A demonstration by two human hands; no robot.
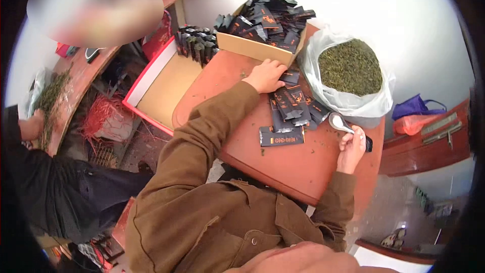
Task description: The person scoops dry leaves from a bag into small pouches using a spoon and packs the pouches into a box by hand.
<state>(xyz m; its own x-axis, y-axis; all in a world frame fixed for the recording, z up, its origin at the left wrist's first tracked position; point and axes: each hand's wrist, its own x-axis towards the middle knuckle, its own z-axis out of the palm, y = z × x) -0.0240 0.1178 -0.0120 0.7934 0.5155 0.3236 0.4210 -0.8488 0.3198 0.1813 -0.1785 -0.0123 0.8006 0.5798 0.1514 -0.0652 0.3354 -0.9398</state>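
My left hand rests at the front edge of a cardboard box, fingers loosely stretched out and nothing visible in them. Beside its thumb lies a pile of black packets with orange print, spread over the reddish-brown table. One packet lies crosswise at the near end. My right hand is closed around the handle of a white spoon, its bowl pointing away from me over the table. Beyond the spoon stands a clear plastic bag full of dried green leaves.
Heaped black packets fill the cardboard box. A red-rimmed tray at its left holds more upright packets. A small black object lies by my right hand. Another person's hand is at a side table with leaves.
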